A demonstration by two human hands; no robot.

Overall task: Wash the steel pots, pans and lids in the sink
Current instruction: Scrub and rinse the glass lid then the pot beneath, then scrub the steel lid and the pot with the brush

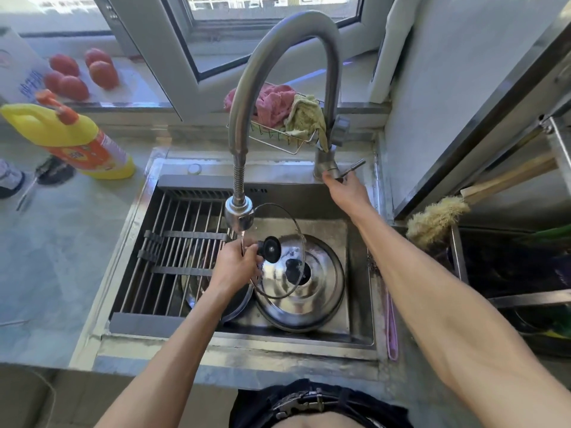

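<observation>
Left hand: my left hand (234,267) is over the sink, fingers (251,257) curled round the rim of the glass lid, gripping it.
Glass lid: the glass lid (278,223) stands nearly on edge, just under the spray head (239,216), its black knob (270,249) pointing toward the right side of the basin.
Right hand: my right hand (344,188) reaches to the base of the tap (326,162) at the back right of the sink; it rests at the lever (355,167), and I cannot tell how my fingers lie there.
Steel lid: a large domed steel lid (312,291) with a dark knob lies in the right part of the sink (278,345), behind and below the glass lid.
Pan: a steel pan (222,301) lies in the basin to the left of the steel lid, partly under the rack.
Rack: a roll-up rod rack (173,242) covers the left half of the sink.
Counter: on the counter (61,257) to the left lies a yellow detergent bottle (71,137) on its side.
Sill: tomatoes (74,74) sit on the window sill.
Basket: a wire basket (278,134) behind the tap holds a pink cloth (272,103) and a yellowish cloth (306,115).
Right side: a brush (435,217) leans just beside the sink's right edge.
</observation>
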